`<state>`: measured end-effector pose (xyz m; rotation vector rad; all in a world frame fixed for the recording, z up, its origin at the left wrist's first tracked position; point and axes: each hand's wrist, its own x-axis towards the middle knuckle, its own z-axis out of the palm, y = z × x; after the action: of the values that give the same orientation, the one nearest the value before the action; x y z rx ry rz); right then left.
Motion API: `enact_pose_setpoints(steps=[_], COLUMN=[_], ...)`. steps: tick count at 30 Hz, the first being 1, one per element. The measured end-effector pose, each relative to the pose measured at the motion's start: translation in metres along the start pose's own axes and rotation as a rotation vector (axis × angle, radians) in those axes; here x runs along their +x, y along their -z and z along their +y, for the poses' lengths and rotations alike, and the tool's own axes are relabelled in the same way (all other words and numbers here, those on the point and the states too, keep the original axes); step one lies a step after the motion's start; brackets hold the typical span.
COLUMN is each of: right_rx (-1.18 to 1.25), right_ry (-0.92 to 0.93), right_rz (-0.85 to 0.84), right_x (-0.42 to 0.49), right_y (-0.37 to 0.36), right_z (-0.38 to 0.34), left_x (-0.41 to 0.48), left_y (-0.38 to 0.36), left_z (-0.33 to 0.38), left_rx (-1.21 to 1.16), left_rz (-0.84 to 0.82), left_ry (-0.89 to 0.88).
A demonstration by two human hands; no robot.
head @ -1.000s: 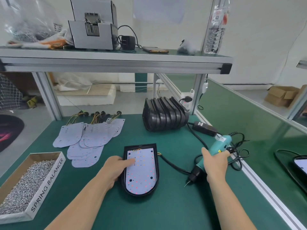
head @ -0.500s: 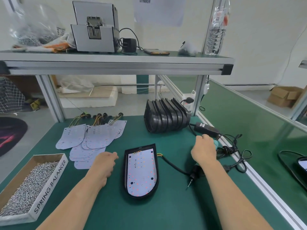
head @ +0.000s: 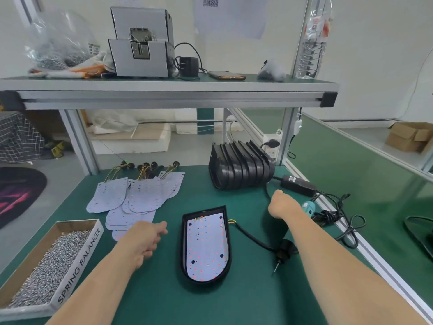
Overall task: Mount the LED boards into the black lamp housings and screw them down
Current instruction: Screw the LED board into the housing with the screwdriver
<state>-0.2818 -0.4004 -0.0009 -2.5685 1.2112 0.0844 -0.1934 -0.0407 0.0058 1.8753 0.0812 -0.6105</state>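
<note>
1. A green bench mat (head: 164,301) fills the near view. A raised aluminium rail (head: 375,249) bounds it on the right, running away on a diagonal. An overhead shelf (head: 164,95) on metal posts crosses above the far half.
2. One black lamp housing (head: 185,242) lies flat at the centre with an LED board (head: 207,249) seated inside it. A black cable (head: 253,238) leaves its far right corner.
3. Bare mat shows on the near side of the housing. More shows in a band between it and a stack of black housings (head: 239,170) standing on edge behind.
4. The left side is crowded. A cardboard box of screws (head: 46,266) sits at the near left corner, and loose LED boards (head: 140,195) are fanned out beyond it.
5. The left hand (head: 145,240) is low over the mat just left of the housing, apart from its rim. Its fingers are loosely curled and nothing shows in them.
6. The right hand (head: 281,207) reaches out to the right of the housing, back of the hand upward. An electric screwdriver (head: 284,252) lies under the wrist, tip pointing toward the viewer and its teal end just beside the hand. The fingers are hidden, so whether they grip it cannot be told.
7. A black power adapter (head: 297,185) and tangled cords lie by the rail.
</note>
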Motion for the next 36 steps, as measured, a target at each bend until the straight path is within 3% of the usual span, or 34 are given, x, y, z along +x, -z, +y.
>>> enact_pose_setpoints(steps=[3, 6, 8, 12, 15, 18, 20, 22, 25, 28, 32, 36], right_rx=[0.159, 0.474, 0.523, 0.062, -0.152, -0.32, -0.275, 0.013, 0.773, 1.19, 1.681, 2.199], right_ry=[0.063, 0.045, 0.064, 0.312, 0.412, 0.441, 0.469, 0.42, 0.264, 0.141, 0.145, 0.107], right_rz=[-0.002, 0.003, -0.003, -0.219, -0.305, -0.176, -0.077, -0.101, -0.169, -0.181, -0.41, -0.746], right_x=[-0.001, -0.013, -0.027, -0.06, -0.082, -0.098, -0.101, -0.095, -0.088, -0.087, -0.088, -0.092], right_y=[0.003, 0.006, 0.006, 0.002, -0.001, -0.011, -0.016, -0.017, -0.012, -0.008, 0.005, 0.023], right_z=[-0.002, -0.008, -0.013, -0.025, -0.025, -0.028, -0.032, -0.028, -0.02, -0.022, -0.019, -0.013], left_x=[-0.009, -0.013, -0.014, -0.012, -0.011, -0.014, -0.017, -0.019, -0.02, -0.025, -0.032, -0.039], left_y=[-0.016, -0.036, -0.047, -0.057, -0.062, -0.067, -0.069, -0.072, -0.076, -0.084, -0.096, -0.105], left_z=[-0.006, -0.007, -0.006, -0.009, -0.014, -0.012, -0.006, 0.001, 0.009, 0.014, 0.022, 0.036], left_rx=[0.27, 0.297, 0.284, 0.16, 0.058, -0.037, -0.065, -0.078, -0.042, -0.038, -0.1, -0.159], left_rz=[-0.085, -0.125, -0.133, -0.127, -0.097, -0.091, -0.102, -0.11, -0.082, -0.076, -0.106, -0.163], left_ry=[0.01, -0.021, -0.02, 0.012, -0.025, -0.099, -0.15, -0.193, -0.248, -0.278, -0.311, -0.344])
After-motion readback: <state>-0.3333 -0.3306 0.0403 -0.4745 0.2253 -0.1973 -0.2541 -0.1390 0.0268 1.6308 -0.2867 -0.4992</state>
